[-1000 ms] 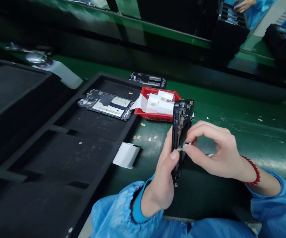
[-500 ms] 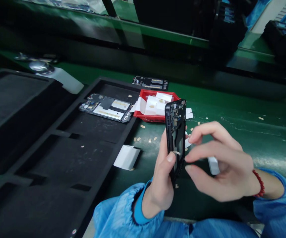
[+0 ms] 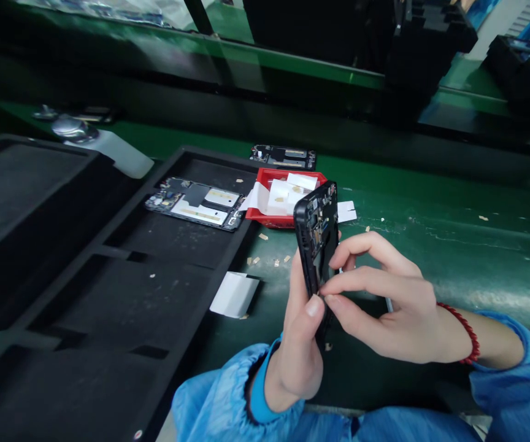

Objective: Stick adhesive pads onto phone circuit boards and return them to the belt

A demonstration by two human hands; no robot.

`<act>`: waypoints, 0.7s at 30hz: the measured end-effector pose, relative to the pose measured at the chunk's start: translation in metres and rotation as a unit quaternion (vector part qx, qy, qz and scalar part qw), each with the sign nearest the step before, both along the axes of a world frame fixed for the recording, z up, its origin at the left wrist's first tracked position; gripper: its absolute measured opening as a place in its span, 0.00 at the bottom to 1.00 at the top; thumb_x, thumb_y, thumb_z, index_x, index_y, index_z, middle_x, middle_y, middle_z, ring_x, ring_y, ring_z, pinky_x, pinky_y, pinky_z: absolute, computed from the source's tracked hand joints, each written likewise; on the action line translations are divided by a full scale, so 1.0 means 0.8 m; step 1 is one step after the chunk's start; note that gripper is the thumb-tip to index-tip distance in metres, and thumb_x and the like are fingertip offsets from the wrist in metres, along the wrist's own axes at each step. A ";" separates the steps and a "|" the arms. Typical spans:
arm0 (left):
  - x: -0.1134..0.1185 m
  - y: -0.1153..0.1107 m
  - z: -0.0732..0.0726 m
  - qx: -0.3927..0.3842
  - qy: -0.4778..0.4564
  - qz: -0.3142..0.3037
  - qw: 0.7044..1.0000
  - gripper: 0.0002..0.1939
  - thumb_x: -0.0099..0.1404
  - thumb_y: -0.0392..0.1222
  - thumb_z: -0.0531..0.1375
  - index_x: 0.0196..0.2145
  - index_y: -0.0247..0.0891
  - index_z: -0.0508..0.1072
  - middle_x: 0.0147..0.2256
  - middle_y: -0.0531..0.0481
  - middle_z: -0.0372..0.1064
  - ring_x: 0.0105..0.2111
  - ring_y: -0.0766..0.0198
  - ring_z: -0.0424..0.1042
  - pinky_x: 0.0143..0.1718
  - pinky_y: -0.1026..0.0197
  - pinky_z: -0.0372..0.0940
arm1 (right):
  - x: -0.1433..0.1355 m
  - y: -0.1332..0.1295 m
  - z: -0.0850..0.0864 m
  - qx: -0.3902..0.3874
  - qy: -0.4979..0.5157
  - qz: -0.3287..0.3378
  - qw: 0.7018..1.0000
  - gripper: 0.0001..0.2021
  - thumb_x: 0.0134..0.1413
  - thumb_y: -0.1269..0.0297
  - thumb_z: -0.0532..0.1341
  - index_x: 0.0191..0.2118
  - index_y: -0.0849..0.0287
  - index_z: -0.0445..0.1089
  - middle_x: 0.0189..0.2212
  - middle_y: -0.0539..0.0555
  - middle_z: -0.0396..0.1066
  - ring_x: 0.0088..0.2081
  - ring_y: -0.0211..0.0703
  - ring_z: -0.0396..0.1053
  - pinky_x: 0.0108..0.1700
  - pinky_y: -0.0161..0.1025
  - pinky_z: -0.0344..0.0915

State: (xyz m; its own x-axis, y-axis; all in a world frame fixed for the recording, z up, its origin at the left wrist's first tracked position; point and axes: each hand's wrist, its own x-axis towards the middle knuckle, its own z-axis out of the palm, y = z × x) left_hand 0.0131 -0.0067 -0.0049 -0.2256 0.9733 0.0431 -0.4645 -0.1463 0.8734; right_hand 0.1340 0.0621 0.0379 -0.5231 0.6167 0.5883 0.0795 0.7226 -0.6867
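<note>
A dark green bench [image 3: 440, 212] runs across the view, with a black compartmented tray [image 3: 173, 294] on its left side. In the tray's upper compartment lies a second phone body [image 3: 195, 205], its inner side up, one end by a red bin [image 3: 272, 220] of white papers [image 3: 283, 193]. In front of the bench's near edge, the right hand [image 3: 387, 313] reaches in from the side, while the left hand [image 3: 299, 353] is clamped on an open phone body [image 3: 322, 230], holding it raised and nearly upright, clear of the bench.

The step seems to be fine work on that inner face: the right thumb and index finger come nearly together beside the left thumb. Whether they pinch anything, I can't tell; the spot is small and shadowed. The next move probably calls for a steady left grip and a light, precise touch. Small tan pieces [image 3: 264, 237] lie scattered near the bin.
</note>
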 end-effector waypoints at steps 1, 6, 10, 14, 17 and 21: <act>0.000 0.000 -0.001 0.000 0.004 0.001 1.000 0.25 0.72 0.53 0.56 0.64 0.50 0.69 0.64 0.52 0.67 0.68 0.45 0.59 0.70 0.45 0.55 | 0.000 0.000 0.000 -0.004 0.003 0.000 1.000 0.04 0.60 0.74 0.63 0.37 0.59 0.75 0.40 0.57 0.72 0.36 0.39 0.73 0.41 0.42 0.76; 0.000 -0.003 -0.004 0.011 0.005 0.004 1.000 0.23 0.73 0.52 0.56 0.63 0.52 0.70 0.64 0.54 0.67 0.68 0.48 0.59 0.70 0.48 0.55 | -0.002 0.000 -0.001 -0.006 0.012 -0.005 1.000 0.03 0.59 0.74 0.64 0.36 0.61 0.75 0.39 0.58 0.73 0.36 0.39 0.73 0.39 0.41 0.75; 0.001 -0.002 -0.003 0.003 0.006 0.005 1.000 0.23 0.73 0.52 0.55 0.64 0.53 0.68 0.64 0.55 0.67 0.67 0.48 0.61 0.69 0.48 0.58 | -0.002 0.000 -0.001 -0.020 0.015 -0.010 1.000 0.03 0.59 0.74 0.64 0.35 0.60 0.75 0.39 0.57 0.73 0.36 0.39 0.73 0.39 0.41 0.74; 0.000 0.000 0.000 0.013 0.043 0.017 0.999 0.25 0.74 0.52 0.54 0.65 0.50 0.67 0.65 0.53 0.66 0.68 0.46 0.58 0.69 0.48 0.57 | -0.001 -0.001 0.001 -0.030 0.027 -0.007 0.999 0.03 0.56 0.74 0.65 0.33 0.62 0.75 0.38 0.58 0.72 0.36 0.39 0.72 0.39 0.41 0.73; 0.000 -0.001 -0.001 0.025 0.044 0.012 0.999 0.23 0.75 0.50 0.53 0.65 0.52 0.67 0.65 0.55 0.66 0.69 0.49 0.58 0.69 0.50 0.57 | -0.002 -0.001 0.000 -0.035 0.032 -0.007 0.999 0.03 0.56 0.75 0.66 0.32 0.63 0.75 0.38 0.58 0.72 0.36 0.38 0.72 0.39 0.40 0.73; 0.000 0.000 -0.004 0.046 0.041 0.010 0.998 0.24 0.75 0.51 0.54 0.66 0.53 0.66 0.65 0.56 0.66 0.68 0.51 0.60 0.69 0.52 0.57 | -0.004 -0.001 -0.001 -0.034 0.036 -0.012 0.999 0.03 0.56 0.76 0.66 0.32 0.65 0.76 0.38 0.58 0.72 0.36 0.37 0.73 0.40 0.39 0.73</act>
State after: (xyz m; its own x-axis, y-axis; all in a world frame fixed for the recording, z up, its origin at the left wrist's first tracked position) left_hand 0.0131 -0.0068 -0.0083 -0.2360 0.9600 0.1505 -0.3876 -0.2350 0.8914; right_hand 0.1306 0.0613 0.0372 -0.4660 0.6684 0.5797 0.0441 0.6719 -0.7393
